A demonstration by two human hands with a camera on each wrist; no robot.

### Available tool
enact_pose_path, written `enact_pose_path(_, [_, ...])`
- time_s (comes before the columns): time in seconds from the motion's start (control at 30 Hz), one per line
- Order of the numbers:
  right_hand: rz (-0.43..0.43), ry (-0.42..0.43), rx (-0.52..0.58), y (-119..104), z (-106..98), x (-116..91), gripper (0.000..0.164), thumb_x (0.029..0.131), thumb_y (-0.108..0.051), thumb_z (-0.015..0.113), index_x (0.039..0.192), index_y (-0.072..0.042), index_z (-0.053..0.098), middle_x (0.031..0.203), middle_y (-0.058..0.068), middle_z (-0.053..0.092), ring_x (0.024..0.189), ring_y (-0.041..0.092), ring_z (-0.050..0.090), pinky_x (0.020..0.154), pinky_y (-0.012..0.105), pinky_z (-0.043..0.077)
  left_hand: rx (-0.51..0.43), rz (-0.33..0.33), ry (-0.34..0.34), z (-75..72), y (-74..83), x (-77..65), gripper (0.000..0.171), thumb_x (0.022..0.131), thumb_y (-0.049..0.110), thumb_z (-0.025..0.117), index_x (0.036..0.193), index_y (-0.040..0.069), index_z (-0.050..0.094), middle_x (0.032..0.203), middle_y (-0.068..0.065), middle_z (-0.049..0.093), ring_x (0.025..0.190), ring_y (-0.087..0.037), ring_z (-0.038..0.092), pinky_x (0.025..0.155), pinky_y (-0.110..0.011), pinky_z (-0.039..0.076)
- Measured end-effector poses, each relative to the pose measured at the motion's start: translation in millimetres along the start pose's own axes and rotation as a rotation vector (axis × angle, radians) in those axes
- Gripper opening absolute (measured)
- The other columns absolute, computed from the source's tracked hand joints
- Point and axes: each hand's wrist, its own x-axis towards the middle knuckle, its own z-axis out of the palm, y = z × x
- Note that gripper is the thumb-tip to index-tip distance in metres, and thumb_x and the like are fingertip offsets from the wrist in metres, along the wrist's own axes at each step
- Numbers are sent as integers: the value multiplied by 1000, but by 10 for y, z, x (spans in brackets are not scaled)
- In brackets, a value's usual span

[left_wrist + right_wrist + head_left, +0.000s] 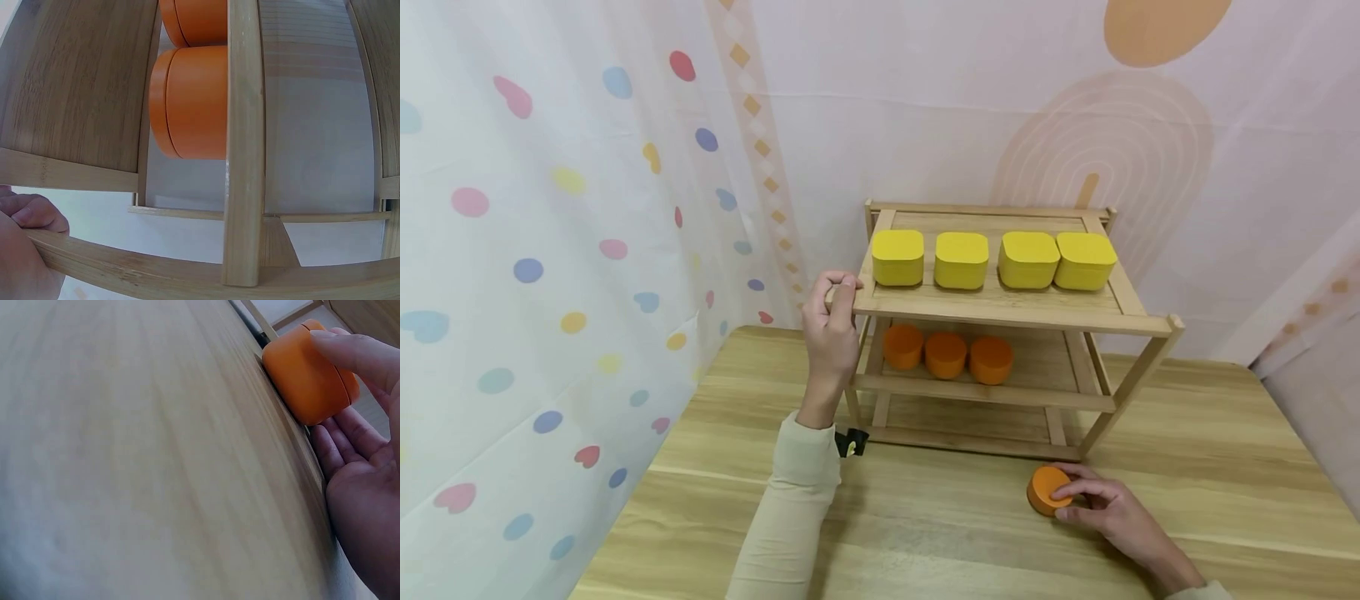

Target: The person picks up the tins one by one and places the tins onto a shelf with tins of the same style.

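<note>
My left hand [832, 325] grips the left front corner of a three-tier wooden rack [1000, 315]; the left wrist view shows its curled fingers [39, 212] at the rail. On the table before the rack's right front leg, my right hand [1112, 512] holds a round orange tin [1047, 490]. The right wrist view shows the tin [306, 375] with a lid seam, one finger on the lid and others beside the wall. Three like orange tins [946, 356] stand in a row on the middle shelf. Several yellow rounded-square tins [961, 260] line the top shelf.
The rack stands on a wood-grain table [925, 533] against a patterned curtain [925, 100]. A front rail [985, 392] runs along the middle shelf. Another curtain with coloured dots [550, 333] hangs at the left. The bottom shelf [962, 417] sits low, close to the table.
</note>
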Motion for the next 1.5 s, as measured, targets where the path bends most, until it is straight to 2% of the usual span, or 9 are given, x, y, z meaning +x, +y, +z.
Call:
enact_pose_path(0.33, [94, 27, -5, 29, 2, -43, 19, 89, 7, 64, 107, 4, 70, 138, -14, 52, 120, -3, 52, 92, 18, 50, 9, -7, -6, -2, -32, -25, 27, 102, 22, 45, 93, 1, 60, 50, 5, 34, 40, -11, 28, 38, -23, 23])
enact_pose_path(0.6, [99, 36, -1, 11, 10, -37, 19, 89, 7, 65, 107, 4, 70, 138, -14, 52, 120, -3, 52, 91, 18, 50, 14, -3, 1, -5, -28, -30, 27, 102, 22, 45, 93, 1, 60, 50, 6, 34, 39, -11, 28, 37, -23, 23])
enact_pose_path(0.87, [58, 21, 27, -17, -1, -18, 19, 90, 10, 62, 106, 6, 70, 139, -12, 52, 123, -3, 50, 90, 20, 51, 12, -6, 4, -3, -14, -27, 27, 102, 23, 45, 95, 1, 61, 50, 4, 35, 39, -10, 29, 37, -23, 24])
enact_pose_path(1.2, [130, 63, 7, 10, -15, -21, 19, 90, 5, 64, 108, 5, 70, 137, -17, 53, 120, -5, 52, 92, 18, 49, 14, -10, -12, 9, -48, 1, 29, 103, 24, 45, 95, 1, 60, 50, 3, 34, 39, -10, 28, 37, -22, 23])
enact_pose_path(1.5, [91, 45, 51, -46, -19, 27, 20, 91, 9, 60, 109, 6, 69, 137, -13, 54, 119, -1, 55, 87, 23, 54, 19, -8, -8, 5, -71, 9, 31, 104, 25, 45, 96, 0, 61, 47, 5, 34, 37, -9, 28, 36, -22, 23])
